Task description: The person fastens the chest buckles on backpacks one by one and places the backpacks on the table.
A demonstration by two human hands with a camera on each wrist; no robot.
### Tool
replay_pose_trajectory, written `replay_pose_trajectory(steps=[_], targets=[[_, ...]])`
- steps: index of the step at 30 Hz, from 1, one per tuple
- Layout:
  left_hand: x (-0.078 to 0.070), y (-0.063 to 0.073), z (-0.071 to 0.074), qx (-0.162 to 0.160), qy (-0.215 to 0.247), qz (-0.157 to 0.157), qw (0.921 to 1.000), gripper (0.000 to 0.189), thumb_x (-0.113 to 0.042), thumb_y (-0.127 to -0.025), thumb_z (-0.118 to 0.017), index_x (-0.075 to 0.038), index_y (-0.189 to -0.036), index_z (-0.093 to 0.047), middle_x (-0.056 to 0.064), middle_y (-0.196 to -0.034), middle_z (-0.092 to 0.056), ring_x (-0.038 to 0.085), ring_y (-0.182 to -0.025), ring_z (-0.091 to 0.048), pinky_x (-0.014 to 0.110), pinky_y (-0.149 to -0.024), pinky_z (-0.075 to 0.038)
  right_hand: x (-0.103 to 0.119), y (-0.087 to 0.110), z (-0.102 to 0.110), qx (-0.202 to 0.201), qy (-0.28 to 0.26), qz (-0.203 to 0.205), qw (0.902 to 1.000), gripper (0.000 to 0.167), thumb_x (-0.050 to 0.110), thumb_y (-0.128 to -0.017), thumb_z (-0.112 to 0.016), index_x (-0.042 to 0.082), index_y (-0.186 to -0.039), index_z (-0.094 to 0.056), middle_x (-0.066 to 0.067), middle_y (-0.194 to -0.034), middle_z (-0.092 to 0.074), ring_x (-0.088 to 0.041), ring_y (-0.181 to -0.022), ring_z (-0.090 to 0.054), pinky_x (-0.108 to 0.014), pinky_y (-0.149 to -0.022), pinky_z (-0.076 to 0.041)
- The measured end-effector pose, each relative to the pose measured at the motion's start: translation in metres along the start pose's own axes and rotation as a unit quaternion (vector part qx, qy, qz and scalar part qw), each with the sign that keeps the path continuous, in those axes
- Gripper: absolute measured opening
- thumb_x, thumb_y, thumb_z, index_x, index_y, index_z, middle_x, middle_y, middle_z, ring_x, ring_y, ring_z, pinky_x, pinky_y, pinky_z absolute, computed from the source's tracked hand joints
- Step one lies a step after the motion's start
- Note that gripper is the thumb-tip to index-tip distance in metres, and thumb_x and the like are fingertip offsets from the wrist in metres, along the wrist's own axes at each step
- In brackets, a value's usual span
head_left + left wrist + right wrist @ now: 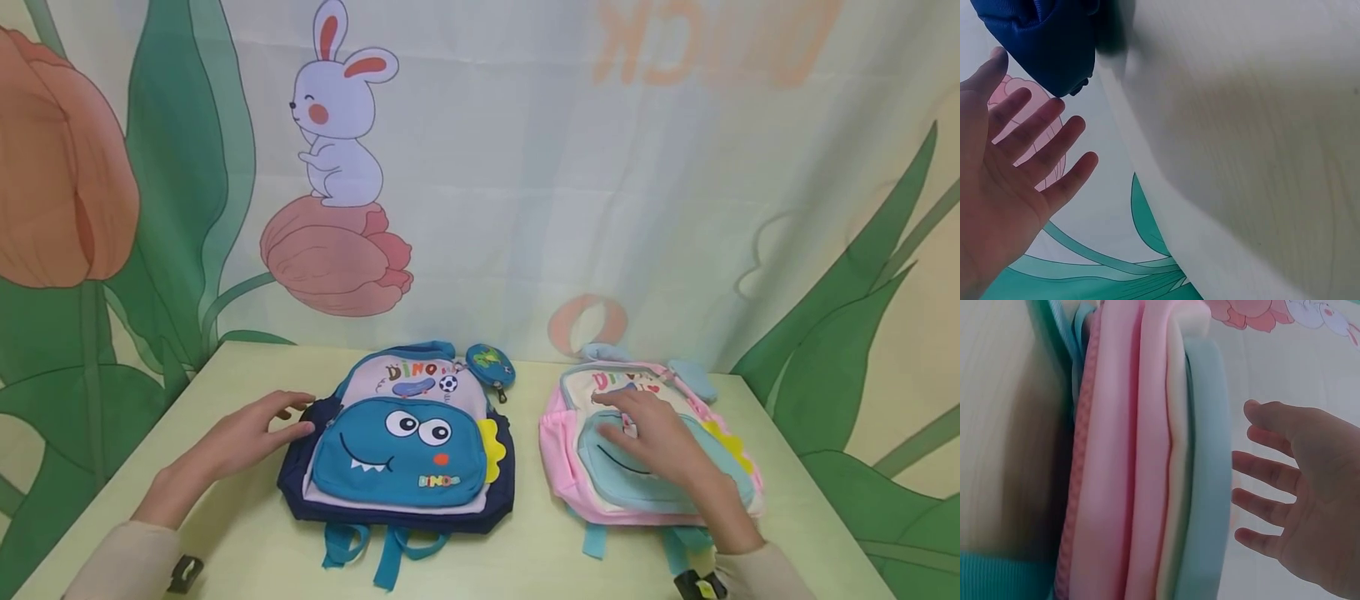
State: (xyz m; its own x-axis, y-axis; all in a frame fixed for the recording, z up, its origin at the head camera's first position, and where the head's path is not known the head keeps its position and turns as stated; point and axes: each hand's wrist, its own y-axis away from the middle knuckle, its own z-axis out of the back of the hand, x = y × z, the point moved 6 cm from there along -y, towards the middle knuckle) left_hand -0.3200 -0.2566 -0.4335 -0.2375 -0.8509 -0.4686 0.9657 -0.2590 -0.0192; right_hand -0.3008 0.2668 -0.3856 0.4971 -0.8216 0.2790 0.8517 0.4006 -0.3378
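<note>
Two small dinosaur backpacks lie front side up, one beside the other. The blue backpack (401, 454) has a cartoon face, white teeth and yellow spikes; a round blue pouch (491, 365) hangs by its top. At its left side is my left hand (258, 429), fingers spread and slightly bent in the left wrist view, holding nothing. My right hand (656, 433) hovers over the pink backpack (558, 450), covering part of its pale blue front pocket. In the right wrist view those fingers are loosely extended beside the pocket (1207, 469), gripping nothing.
Both backpacks are on a pale wood-grain table (225, 533). Teal straps (388, 558) stick out toward the front edge. A light blue pouch (693, 379) lies at the pink backpack's upper right. Behind the table hangs a printed curtain (487, 167) with a rabbit and tulips.
</note>
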Motion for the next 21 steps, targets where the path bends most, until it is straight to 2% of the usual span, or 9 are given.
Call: replay_pose_trajectory(steps=[11,21], targets=[[0.001,0.003,-0.001,-0.001,0.004,0.001,1.0000,0.071,-0.061,-0.094,-0.055,-0.012,-0.145,-0.048,0.017,-0.141,-0.054,0.037,-0.120,-0.057,0.055,-0.087,-0.053,0.019,-0.010,-0.009,0.020,0.004,-0.006,0.9998,0.044,0.031,-0.093,-0.069,0.017,-0.134,-0.062,-0.007,-0.132,-0.064,-0.033,-0.125,-0.056,-0.057,-0.106,-0.040],[0.004,0.004,-0.004,0.017,0.011,0.012,0.9997,0.073,-0.061,-0.093,-0.057,-0.012,-0.145,-0.047,0.015,-0.130,-0.060,0.029,-0.110,-0.060,0.044,-0.079,-0.055,0.037,-0.017,-0.023,0.048,0.002,-0.005,0.9988,0.044,0.036,-0.093,-0.068,0.020,-0.134,-0.062,-0.006,-0.136,-0.062,-0.034,-0.131,-0.051,-0.058,-0.109,-0.037]])
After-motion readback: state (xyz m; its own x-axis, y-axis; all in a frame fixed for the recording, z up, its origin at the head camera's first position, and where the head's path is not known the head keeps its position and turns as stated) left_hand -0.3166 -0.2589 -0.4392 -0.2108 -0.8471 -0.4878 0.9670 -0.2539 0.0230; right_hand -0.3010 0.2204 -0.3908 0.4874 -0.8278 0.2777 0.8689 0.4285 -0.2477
